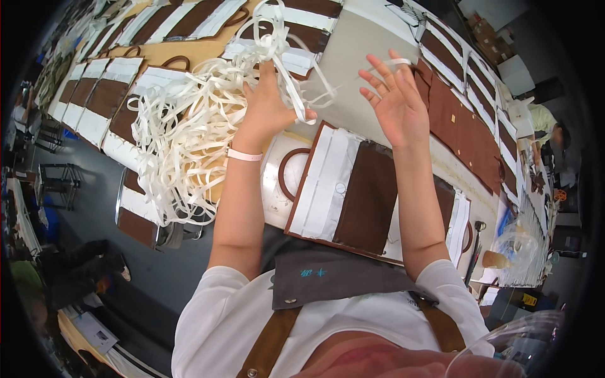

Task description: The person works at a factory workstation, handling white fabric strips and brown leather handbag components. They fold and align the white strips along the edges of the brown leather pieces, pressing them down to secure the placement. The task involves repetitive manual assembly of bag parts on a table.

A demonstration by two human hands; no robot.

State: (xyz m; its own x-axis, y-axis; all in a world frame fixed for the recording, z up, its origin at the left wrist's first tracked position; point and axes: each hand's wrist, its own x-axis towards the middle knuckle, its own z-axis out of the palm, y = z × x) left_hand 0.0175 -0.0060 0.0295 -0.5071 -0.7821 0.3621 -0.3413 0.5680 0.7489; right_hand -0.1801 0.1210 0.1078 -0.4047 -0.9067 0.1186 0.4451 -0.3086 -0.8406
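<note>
A long desk [353,57] is seen from above, covered with brown-and-white flat panels. The landmark is the brown-and-white panel [353,189] lying nearest the person's body.

Far left of that panel, a row of similar panels [94,101] is laid edge to edge along the desk. Closer in, up and left of the panel, a large tangle of white strips [189,138] is bunched and spilling over the desk edge. The strips are judged thin, light and floppy, likely to snag on each other; a hold near the top of the bunch, where strands gather, seems best.

The left hand [271,104], just above the panel's upper left corner, has its grip closed on strands from the tangle. A pale band [244,155] is worn on that wrist.

The right hand [394,101], above the panel's upper right, is spread with fingers open; 1 white strip [398,62] is draped over a fingertip, not clenched.

Right of the panel, dark brown pieces [463,129] are laid out. No containers with visible contents can be made out.
</note>
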